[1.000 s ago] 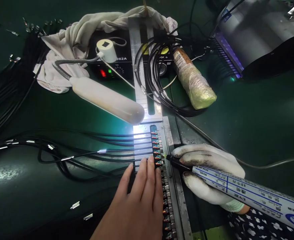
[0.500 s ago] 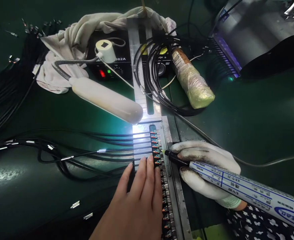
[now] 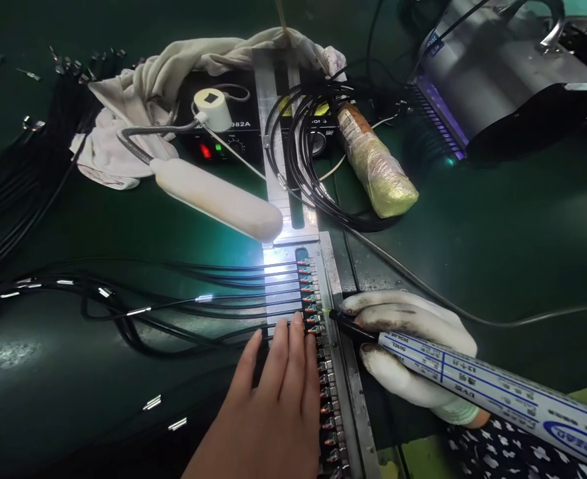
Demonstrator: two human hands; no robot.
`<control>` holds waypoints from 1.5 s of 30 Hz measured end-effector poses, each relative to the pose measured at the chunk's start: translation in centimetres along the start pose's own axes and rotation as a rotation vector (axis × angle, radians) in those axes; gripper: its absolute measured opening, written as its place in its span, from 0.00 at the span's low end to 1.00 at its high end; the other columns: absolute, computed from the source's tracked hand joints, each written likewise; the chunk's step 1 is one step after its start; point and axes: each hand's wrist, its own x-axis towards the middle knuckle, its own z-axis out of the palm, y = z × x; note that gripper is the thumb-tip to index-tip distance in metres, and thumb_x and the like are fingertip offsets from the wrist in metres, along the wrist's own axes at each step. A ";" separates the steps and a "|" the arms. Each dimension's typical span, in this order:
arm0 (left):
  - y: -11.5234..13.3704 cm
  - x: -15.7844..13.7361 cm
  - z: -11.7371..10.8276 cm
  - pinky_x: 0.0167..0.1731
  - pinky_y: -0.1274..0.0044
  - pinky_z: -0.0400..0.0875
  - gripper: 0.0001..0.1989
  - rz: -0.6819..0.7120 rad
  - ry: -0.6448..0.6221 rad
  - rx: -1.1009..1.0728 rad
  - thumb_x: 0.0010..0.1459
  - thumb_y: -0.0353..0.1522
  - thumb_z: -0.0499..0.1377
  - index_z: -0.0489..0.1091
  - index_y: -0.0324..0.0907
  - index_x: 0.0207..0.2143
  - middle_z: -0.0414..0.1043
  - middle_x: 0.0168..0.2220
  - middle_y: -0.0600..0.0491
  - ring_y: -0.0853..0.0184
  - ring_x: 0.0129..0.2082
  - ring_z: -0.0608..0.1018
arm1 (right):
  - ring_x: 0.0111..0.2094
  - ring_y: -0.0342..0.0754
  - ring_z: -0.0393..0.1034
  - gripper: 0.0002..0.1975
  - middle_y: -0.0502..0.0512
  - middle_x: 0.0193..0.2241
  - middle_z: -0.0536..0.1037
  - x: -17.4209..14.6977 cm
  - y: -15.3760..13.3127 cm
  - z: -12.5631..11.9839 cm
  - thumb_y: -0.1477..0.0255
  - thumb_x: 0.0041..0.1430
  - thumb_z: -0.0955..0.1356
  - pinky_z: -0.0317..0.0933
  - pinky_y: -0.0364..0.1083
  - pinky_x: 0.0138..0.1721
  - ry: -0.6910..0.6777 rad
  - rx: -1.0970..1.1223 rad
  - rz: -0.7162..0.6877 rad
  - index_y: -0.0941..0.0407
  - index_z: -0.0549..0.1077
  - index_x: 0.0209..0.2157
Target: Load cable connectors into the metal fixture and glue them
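My left hand (image 3: pixel 273 399) is bare and lies palm down, fingers stretched out, over thin black cables (image 3: pixel 238 309) and the edge of a long metal fixture (image 3: pixel 330 266). Nothing is gripped in it. A row of small cable connectors (image 3: pixel 313 309) with green and orange ends sits along the fixture; some are hidden under my fingers. In a stained white glove, my right hand (image 3: pixel 413 352) is closed around a long UV glue tube (image 3: pixel 492 392) with a printed label. The tube's black nozzle points left, its tip at or just above the connectors; contact cannot be made out.
A white lamp head (image 3: pixel 218 199) on a bent neck lights the fixture. Behind stand a black control box (image 3: pixel 248 136), a cloth (image 3: pixel 198 53), coiled cables (image 3: pixel 308 153) and a wrapped bundle (image 3: pixel 377 159). A metal housing with purple light (image 3: pixel 482 80) is at back right; more cables (image 3: pixel 24 153) lie left.
The nozzle tip has moved slightly towards me along the connector row. My left hand stays laid over the cables. The whole view has shifted a little.
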 end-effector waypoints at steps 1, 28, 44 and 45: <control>0.0 0.0 0.0 0.58 0.58 0.56 0.25 0.003 0.000 0.002 0.67 0.39 0.45 0.68 0.36 0.58 0.68 0.60 0.42 0.49 0.63 0.63 | 0.41 0.53 0.77 0.14 0.58 0.42 0.80 0.0 0.1 0.1 0.75 0.51 0.74 0.74 0.51 0.44 -0.008 -0.008 -0.003 0.57 0.75 0.41; 0.0 0.0 -0.4 0.57 0.60 0.58 0.24 -0.003 -0.006 0.004 0.65 0.37 0.46 0.69 0.35 0.57 0.68 0.59 0.42 0.51 0.61 0.65 | 0.39 0.53 0.78 0.13 0.58 0.40 0.80 0.1 0.3 0.1 0.74 0.50 0.73 0.75 0.50 0.42 -0.013 -0.008 -0.028 0.56 0.76 0.40; 0.0 0.1 -0.3 0.56 0.60 0.59 0.25 -0.010 0.003 0.009 0.66 0.38 0.44 0.68 0.35 0.57 0.69 0.59 0.40 0.51 0.61 0.67 | 0.41 0.54 0.78 0.13 0.59 0.41 0.80 0.3 0.3 0.1 0.73 0.52 0.73 0.75 0.51 0.43 0.001 -0.025 -0.022 0.56 0.75 0.41; 0.0 0.1 -0.4 0.57 0.60 0.59 0.25 -0.011 -0.001 0.008 0.66 0.37 0.44 0.68 0.35 0.57 0.69 0.59 0.40 0.51 0.61 0.67 | 0.41 0.54 0.78 0.13 0.59 0.41 0.80 0.3 0.3 0.1 0.73 0.52 0.73 0.75 0.51 0.43 0.001 -0.026 -0.020 0.56 0.75 0.41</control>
